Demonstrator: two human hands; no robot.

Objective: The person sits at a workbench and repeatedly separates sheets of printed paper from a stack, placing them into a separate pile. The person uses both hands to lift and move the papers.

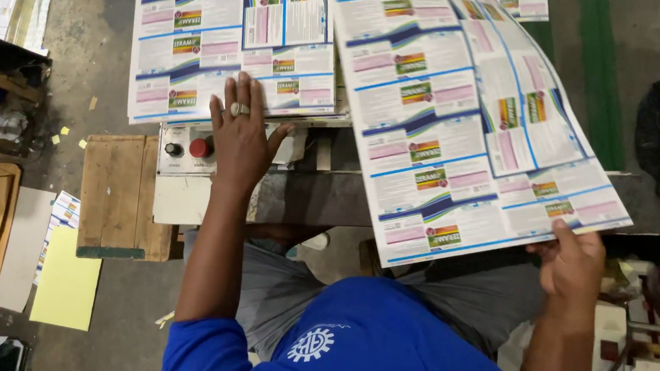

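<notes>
- Pinched at its near corner by the right hand [572,264], a large printed sheet [457,132] of glossy label panels curves up and away; the fingers beneath it are hidden.
- Left hand [242,137], ringed, lies flat and spread, fingertips on the near edge of a stack of like sheets [231,43], holding nothing.
- Both sheet tops run past the frame's upper edge.
- Under the left palm, a pale control box [185,152] shows a red button and a black knob.
- A worn wooden board [120,194] sits beside it.
</notes>
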